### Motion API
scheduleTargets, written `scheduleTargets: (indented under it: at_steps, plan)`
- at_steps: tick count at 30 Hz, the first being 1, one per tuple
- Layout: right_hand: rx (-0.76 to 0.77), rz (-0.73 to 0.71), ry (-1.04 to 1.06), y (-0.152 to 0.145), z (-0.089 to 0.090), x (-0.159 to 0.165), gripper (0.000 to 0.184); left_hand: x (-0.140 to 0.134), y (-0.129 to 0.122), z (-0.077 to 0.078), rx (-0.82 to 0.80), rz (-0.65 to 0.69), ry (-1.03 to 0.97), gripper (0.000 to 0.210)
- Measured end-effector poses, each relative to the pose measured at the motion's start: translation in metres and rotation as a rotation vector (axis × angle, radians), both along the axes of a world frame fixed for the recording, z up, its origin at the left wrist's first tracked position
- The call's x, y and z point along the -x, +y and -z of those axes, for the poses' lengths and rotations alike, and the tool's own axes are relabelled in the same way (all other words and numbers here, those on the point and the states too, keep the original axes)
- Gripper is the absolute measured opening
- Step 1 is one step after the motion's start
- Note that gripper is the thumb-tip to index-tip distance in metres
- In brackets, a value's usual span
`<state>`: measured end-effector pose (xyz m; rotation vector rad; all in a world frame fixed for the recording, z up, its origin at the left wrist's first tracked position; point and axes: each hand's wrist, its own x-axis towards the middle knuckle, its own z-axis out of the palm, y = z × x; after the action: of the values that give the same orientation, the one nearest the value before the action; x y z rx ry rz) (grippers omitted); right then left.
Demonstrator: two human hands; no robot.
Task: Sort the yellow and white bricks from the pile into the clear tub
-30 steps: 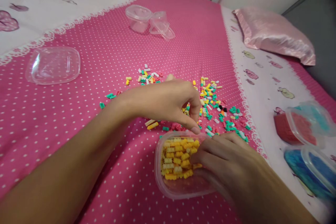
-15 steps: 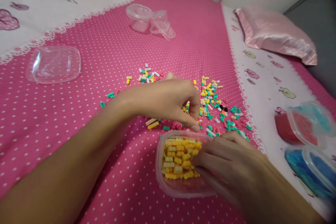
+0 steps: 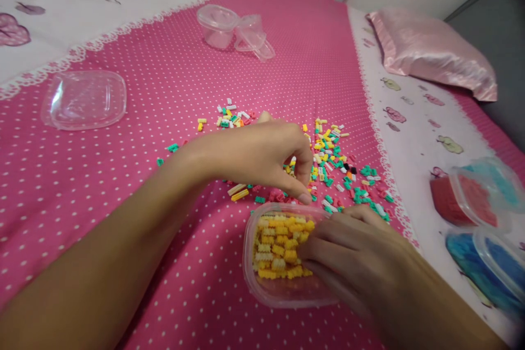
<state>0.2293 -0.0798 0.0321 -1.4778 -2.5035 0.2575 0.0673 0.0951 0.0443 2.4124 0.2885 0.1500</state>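
Note:
A clear plastic container holds yellow and cream toy bricks, packed toward its far side. My right hand reaches over its right side, fingers bent and pressed together among the bricks; the fingertips are partly hidden, and what they grip cannot be made out. Beyond the container's far rim, my left hand hovers over a scattered pile of small bricks in green, yellow, white and red. Its thumb and curled index finger come together in a pinch; anything between them is too small to tell.
A clear lid lies at the left on the dotted pink bedspread. Clear tubs stand farther back. At the right are containers of red pieces and blue pieces. A pink pillow rests at the back right.
Almost nothing differs. My right hand has shifted very slightly left within the container; my left hand stays in place.

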Motion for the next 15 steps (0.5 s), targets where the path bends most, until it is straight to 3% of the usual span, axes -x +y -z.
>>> scheduleTargets:
  at_steps: [15]
  plan:
    - [0.0, -0.02, -0.061, 0.0001, 0.0027, -0.0007, 0.032, 0.0, 0.0024, 0.0029, -0.025, -0.014, -0.01, 0.01]
